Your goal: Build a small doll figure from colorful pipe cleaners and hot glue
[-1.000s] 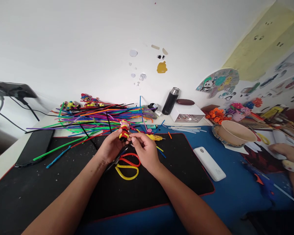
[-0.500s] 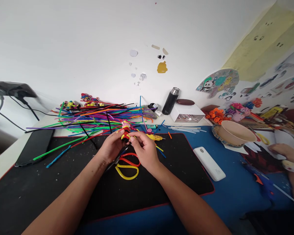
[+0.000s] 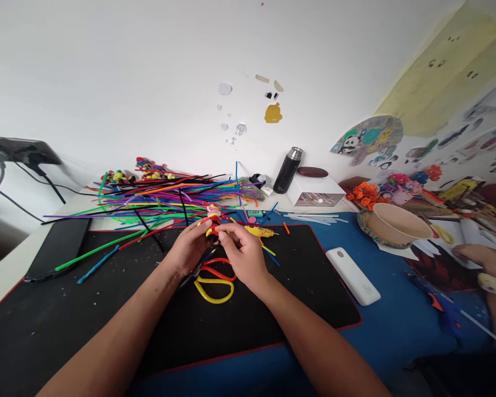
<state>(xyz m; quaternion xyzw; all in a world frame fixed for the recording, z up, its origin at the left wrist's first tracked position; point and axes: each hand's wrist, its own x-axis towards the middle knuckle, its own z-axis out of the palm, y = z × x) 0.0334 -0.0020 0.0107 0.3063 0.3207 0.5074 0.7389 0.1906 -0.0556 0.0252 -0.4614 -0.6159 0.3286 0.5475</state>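
A small figure (image 3: 213, 211) made of fuzzy pipe cleaners, pink, yellow, red and black, is held upright between my two hands. My left hand (image 3: 191, 245) is closed on its left side, fingertips against the red and yellow middle. From the right, my right hand (image 3: 244, 251) pinches its lower part with thumb and forefinger. My fingers hide some of the figure. Just below the hands lie scissors (image 3: 216, 292) with one red and one yellow handle loop, on the black mat (image 3: 252, 325). A yellow tool (image 3: 261, 231) with a thin metal tip lies behind my right hand.
A heap of coloured pipe cleaners (image 3: 169, 198) spreads along the back. Behind it stands a black flask (image 3: 288, 172) beside a white box (image 3: 317, 190). A white power bank (image 3: 352, 277), a beige bowl (image 3: 400, 225) and another person's hand (image 3: 483, 259) are at right; a phone (image 3: 60, 248) lies left.
The figure has turned and tipped slightly in my fingers. Both hands keep nearly the same place and grip. The other person's hand at right has shifted a little.
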